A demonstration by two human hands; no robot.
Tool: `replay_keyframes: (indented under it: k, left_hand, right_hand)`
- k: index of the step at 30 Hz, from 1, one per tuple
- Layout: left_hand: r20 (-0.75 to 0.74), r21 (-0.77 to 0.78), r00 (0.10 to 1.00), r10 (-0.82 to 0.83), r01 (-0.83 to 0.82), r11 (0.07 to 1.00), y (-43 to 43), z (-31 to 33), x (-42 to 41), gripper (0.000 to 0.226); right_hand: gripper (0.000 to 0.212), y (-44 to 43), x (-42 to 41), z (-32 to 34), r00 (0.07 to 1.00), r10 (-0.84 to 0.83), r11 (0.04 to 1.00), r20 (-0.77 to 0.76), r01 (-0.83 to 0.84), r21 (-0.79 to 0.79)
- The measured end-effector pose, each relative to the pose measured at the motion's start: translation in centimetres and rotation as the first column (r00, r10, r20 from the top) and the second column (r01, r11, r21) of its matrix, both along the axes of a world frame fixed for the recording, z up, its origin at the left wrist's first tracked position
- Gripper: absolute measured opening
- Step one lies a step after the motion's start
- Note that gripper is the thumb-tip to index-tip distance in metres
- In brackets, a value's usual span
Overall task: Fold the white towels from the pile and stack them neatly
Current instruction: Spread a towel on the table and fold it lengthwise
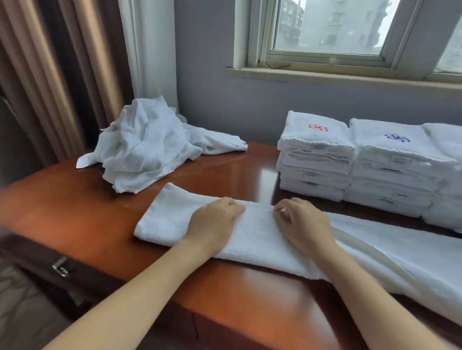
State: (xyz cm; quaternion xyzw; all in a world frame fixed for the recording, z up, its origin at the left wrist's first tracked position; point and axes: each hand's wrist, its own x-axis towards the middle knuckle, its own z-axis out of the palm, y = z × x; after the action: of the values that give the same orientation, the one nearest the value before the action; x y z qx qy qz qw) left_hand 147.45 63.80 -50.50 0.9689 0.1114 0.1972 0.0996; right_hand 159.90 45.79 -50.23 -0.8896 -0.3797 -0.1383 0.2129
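A long white towel, folded lengthwise, lies across the wooden table in front of me. My left hand rests on its middle with the fingers bent at its far edge. Just to the right, my right hand pinches that same far edge between thumb and fingers. A crumpled pile of white towels sits at the back left. Stacks of folded white towels stand at the back right, one with a red emblem, one with a blue emblem.
The wall and a window sill rise behind the table. Curtains hang at the left. A drawer handle shows below the table's left edge. Another white cloth spreads over the right side of the table.
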Motion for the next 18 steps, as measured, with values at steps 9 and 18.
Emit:
replay_keyframes:
  k: [9,18]
  left_hand:
    - [-0.348,-0.013,0.935,0.069,-0.079,0.997,3.1,-1.0,-1.6,0.059]
    - [-0.379,0.004,0.921,0.088,-0.093,0.996,4.4,-0.3,-3.4,0.059]
  right_hand:
    - [0.018,0.8,-1.9,-0.1,0.999,-0.003,1.000,-0.041,0.004,0.005]
    - [0.023,1.2,-4.6,0.4,0.992,0.033,0.999,-0.123,-0.031,0.020]
